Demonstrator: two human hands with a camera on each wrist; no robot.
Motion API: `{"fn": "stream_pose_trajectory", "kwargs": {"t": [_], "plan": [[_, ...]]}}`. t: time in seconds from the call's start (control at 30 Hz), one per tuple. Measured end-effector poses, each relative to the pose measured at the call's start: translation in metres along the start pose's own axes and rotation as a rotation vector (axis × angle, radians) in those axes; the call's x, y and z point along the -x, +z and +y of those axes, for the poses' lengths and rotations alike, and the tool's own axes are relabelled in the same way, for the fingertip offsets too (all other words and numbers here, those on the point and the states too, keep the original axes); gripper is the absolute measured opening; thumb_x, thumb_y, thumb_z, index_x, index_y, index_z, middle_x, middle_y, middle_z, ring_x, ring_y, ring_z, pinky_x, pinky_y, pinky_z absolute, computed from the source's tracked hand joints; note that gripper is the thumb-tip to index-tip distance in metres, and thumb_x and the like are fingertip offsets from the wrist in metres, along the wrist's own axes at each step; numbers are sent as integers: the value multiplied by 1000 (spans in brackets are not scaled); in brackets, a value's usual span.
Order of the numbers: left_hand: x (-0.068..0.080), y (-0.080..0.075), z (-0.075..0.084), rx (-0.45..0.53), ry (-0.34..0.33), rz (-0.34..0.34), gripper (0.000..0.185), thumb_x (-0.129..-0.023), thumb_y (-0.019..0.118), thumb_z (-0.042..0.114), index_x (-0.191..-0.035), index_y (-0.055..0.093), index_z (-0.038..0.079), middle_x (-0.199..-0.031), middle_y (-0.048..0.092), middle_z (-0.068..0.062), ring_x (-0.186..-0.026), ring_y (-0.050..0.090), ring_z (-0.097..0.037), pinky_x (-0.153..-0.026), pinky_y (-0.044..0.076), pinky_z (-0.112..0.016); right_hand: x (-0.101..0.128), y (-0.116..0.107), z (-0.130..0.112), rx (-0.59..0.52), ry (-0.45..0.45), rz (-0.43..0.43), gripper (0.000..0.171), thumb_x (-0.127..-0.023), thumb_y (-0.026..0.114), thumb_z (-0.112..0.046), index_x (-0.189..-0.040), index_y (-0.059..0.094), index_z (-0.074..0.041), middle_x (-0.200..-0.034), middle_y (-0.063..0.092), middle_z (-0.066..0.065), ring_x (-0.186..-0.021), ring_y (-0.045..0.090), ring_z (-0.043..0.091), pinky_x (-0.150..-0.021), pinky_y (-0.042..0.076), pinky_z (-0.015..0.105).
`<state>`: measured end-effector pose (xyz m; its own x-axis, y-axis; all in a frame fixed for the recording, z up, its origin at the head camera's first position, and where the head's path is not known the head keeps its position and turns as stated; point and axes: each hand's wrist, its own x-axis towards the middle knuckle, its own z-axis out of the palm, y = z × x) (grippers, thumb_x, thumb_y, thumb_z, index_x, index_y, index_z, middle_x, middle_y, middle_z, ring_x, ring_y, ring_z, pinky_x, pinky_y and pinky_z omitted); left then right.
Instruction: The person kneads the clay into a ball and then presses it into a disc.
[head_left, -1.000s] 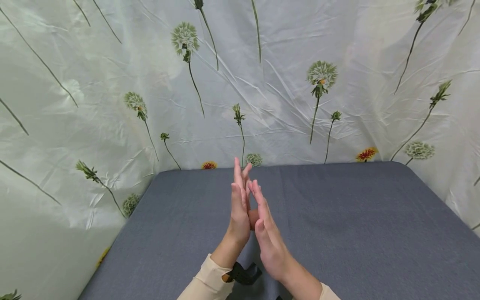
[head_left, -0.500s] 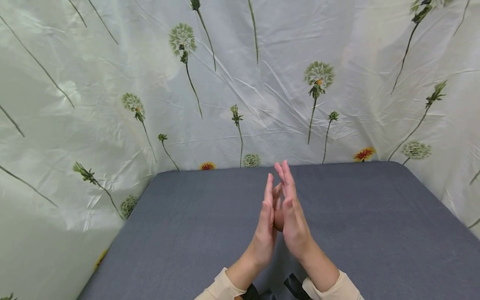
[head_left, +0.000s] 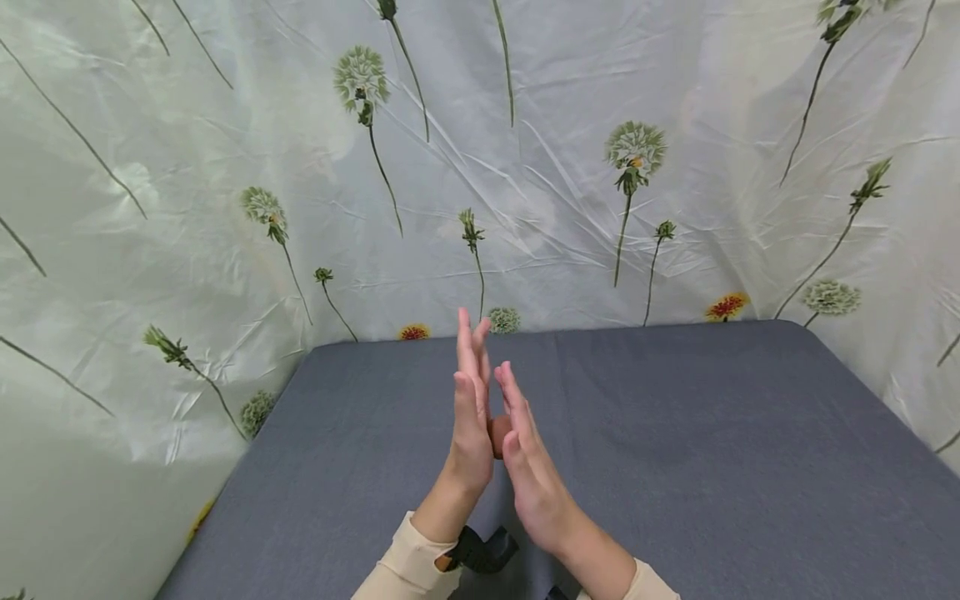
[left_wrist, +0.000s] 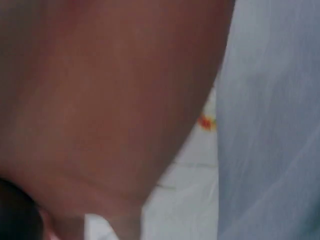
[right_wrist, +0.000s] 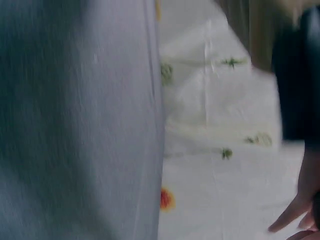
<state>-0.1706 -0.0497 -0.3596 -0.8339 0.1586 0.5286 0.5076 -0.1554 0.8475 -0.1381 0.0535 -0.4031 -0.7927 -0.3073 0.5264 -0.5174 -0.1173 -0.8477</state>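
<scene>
A reddish-brown rounded lump (head_left: 500, 435), small and smooth, sits pressed between two palms above the table in the head view. My left hand (head_left: 471, 425) stands upright with straight fingers, its palm against the lump's left side. On the other side, my right hand (head_left: 538, 483) leans in with straight fingers, lower than the left. Both palms hide much of the lump. Blurred skin (left_wrist: 115, 100) fills most of the left wrist view. Part of a hand (right_wrist: 295, 212) shows at the lower right of the right wrist view, where the lump cannot be made out.
A table with a grey-blue cloth (head_left: 675, 442) lies under the hands. Behind it hangs a pale curtain (head_left: 555, 167) printed with dandelions and other flowers. A black strap (head_left: 483, 550) is at the left wrist, beside a cream sleeve (head_left: 408, 558).
Both hands shifted right, with the right hand sliding up past the left, then came back left. The left hand now reaches higher again. The lump stays between the palms throughout.
</scene>
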Motion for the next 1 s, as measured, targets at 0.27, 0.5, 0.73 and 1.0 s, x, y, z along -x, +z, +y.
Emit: {"fn": "stream_pose_trajectory", "kwargs": {"t": [0.27,0.5,0.73,1.0], "plan": [[2,9,-18,99,-123,-63,94,-105,18,81,-174,-11,25,-182,5,-10,-170,4,-33,-133,9,-67,3,-4,-11,76,-123,55,59,-120,18,-37,-175,5,-22,-183,2,12,-170,-5,18,-137,5,39],[15,35,-20,159,-161,-191,81,-112,11,67,-173,-14,20,-183,-1,-3,-170,4,-27,-134,6,-61,-7,-32,-15,162,-178,165,63,-118,14,-46,-175,6,-21,-182,13,6,-169,9,15,-129,12,15],[28,45,-13,96,-172,-257,78,-112,6,64,-172,-17,21,-182,0,-12,-170,-2,-33,-132,-1,-67,-14,-53,-14,98,-101,197,68,-116,17,-57,-175,0,-26,-182,10,11,-168,7,40,-128,4,73],[15,16,2,22,-39,-80,82,-109,9,71,-173,-11,25,-181,7,-10,-170,-3,-31,-131,-3,-69,-9,-23,2,39,32,95,62,-118,9,-48,-174,-4,-27,-183,4,7,-169,-1,36,-125,1,78]]}}
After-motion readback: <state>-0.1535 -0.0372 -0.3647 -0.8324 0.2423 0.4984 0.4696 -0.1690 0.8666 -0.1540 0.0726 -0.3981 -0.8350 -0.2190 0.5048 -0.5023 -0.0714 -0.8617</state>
